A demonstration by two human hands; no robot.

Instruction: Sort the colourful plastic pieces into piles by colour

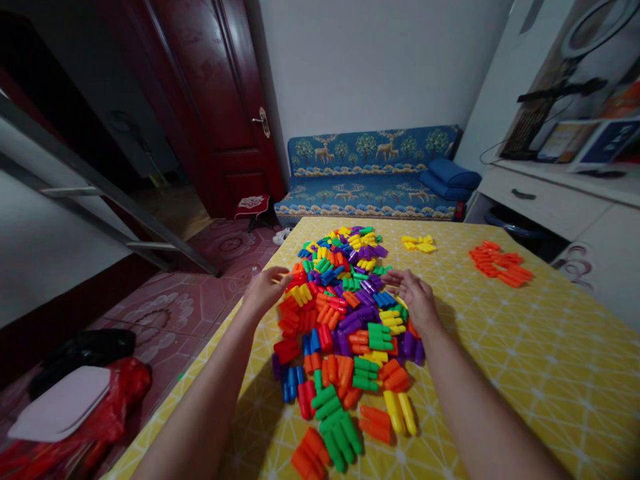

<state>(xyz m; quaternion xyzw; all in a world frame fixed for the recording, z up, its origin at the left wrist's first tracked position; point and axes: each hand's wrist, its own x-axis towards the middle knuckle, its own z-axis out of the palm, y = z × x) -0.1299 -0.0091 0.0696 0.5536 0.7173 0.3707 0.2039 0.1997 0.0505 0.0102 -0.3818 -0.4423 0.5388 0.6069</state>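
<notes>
A long heap of plastic building pieces (350, 300) in red, orange, yellow, green, blue and purple covers the middle of the table. My left hand (266, 289) is at the heap's left edge, its fingers stretched toward the red pieces (298, 275); whether they touch is unclear. On the opposite side my right hand (413, 295) hovers by the purple and blue pieces (383, 299), fingers extended and apart. I see nothing held in either hand. Nearest me lie green pieces (340, 433) and an orange piece (310, 455).
A small yellow group (419, 244) and an orange group (500, 263) lie apart on the right of the yellow patterned tablecloth (525, 360). Behind the table stands a blue sofa (350, 183). A metal ladder (100, 187) leans at left; a white cabinet (555, 207) stands right.
</notes>
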